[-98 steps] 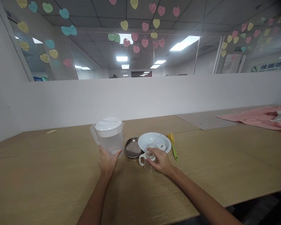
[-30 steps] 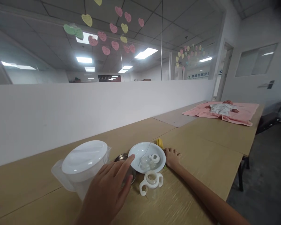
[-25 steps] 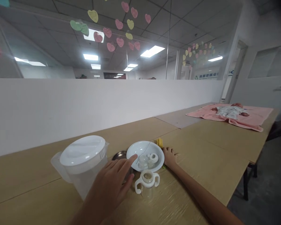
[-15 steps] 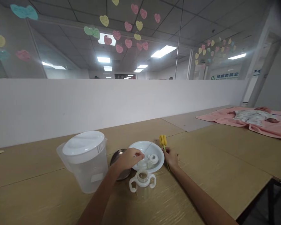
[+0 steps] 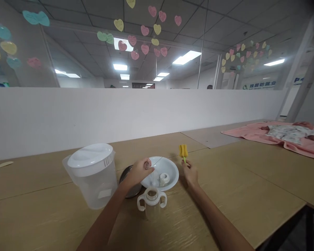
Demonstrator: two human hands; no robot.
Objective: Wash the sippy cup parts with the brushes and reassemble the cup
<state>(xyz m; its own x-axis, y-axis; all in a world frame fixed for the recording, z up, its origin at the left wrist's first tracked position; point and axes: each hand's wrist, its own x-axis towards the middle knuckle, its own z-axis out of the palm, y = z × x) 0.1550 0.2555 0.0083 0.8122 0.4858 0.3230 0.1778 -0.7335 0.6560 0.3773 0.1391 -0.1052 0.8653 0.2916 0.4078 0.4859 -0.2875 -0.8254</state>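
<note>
A small clear piece point(image 5: 147, 165) is pinched in my left hand point(image 5: 140, 171), above the left part of a white bowl point(image 5: 174, 174). Inside the bowl lies a white ring-shaped part point(image 5: 164, 179) beside something clear. My right hand point(image 5: 190, 172), right of the bowl, grips the green stem of a yellow sponge brush point(image 5: 183, 150), whose head points up. In front of the bowl stands a clear bottle point(image 5: 153, 209) with two white handles, its top open. A metal dish point(image 5: 132, 191) is partly hidden under my left hand and forearm.
A lidded translucent pitcher point(image 5: 98, 186) stands at the left. On the far right, a baby-like figure point(image 5: 288, 133) lies on a pink cloth point(image 5: 253, 130). A white partition point(image 5: 136, 113) runs behind the wooden table point(image 5: 240, 181). A flat pale piece point(image 5: 4, 165) lies far left.
My left hand has risen from the bowl with the small clear piece. The brush in my right hand is lifted a little and its sponge has turned. The view has shifted slightly.
</note>
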